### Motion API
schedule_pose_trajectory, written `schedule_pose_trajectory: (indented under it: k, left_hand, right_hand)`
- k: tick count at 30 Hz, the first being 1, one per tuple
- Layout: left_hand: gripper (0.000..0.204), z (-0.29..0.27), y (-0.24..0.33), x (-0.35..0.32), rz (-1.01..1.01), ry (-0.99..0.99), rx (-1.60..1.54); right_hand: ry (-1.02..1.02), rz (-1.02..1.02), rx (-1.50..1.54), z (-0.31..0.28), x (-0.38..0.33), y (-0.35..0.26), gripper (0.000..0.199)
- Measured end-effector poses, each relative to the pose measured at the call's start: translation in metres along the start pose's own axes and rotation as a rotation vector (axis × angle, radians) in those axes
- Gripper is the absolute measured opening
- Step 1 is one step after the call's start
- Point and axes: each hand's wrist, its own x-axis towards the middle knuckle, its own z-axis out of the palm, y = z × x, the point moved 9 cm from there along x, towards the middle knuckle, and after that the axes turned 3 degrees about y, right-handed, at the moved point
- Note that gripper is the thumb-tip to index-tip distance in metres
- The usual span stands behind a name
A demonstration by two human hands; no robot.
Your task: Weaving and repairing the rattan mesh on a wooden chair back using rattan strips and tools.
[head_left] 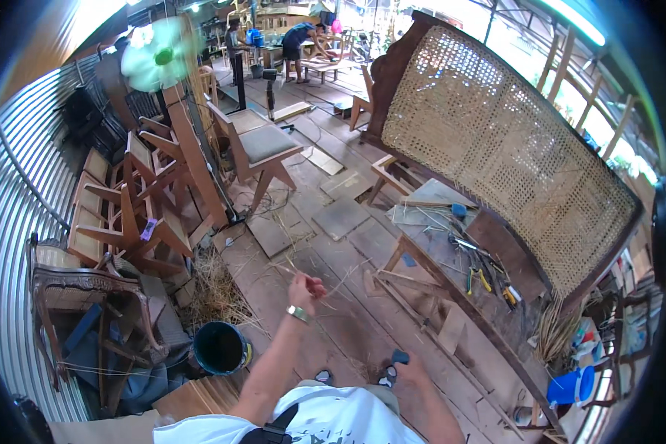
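Left hand [305, 287] raised, fingers pinched shut on thin rattan strands [325, 285] fanning out right of it. Right hand [411, 366] low, closed around small blue-handled tool [399, 357]. Hands well apart. Dark bucket [220, 348] below-left of left hand.

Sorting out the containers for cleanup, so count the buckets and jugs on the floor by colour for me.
Dark bucket, beside the left forearm: 1
Blue jug, lower right by the bench: 1
Total: 2
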Motion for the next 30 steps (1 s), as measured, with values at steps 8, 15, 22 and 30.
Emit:
schedule_pose_trajectory:
  k: [8, 15, 22, 30]
  left_hand:
    - [0.039, 0.148, -0.092, -0.132, 0.685, -1.100, 0.989]
    - [0.044, 0.070, -0.260, -0.169, -0.518, -0.732, 1.088]
    - [0.063, -0.107, -0.243, -0.158, -0.165, -0.823, 1.779]
    - [0.047, -0.287, -0.009, -0.195, -0.438, -0.069, 2.507]
  right_hand:
    - [-0.288, 0.294, 1.225, -0.043, 0.000, -0.027, 0.086]
    - [0.005, 0.226, 1.179, -0.008, 0.073, -0.015, 0.088]
    - [0.270, 0.123, 1.453, -0.148, 0.161, 0.175, 0.036]
    - [0.585, 0.199, 1.353, -0.450, 0.239, 0.293, 0.043]
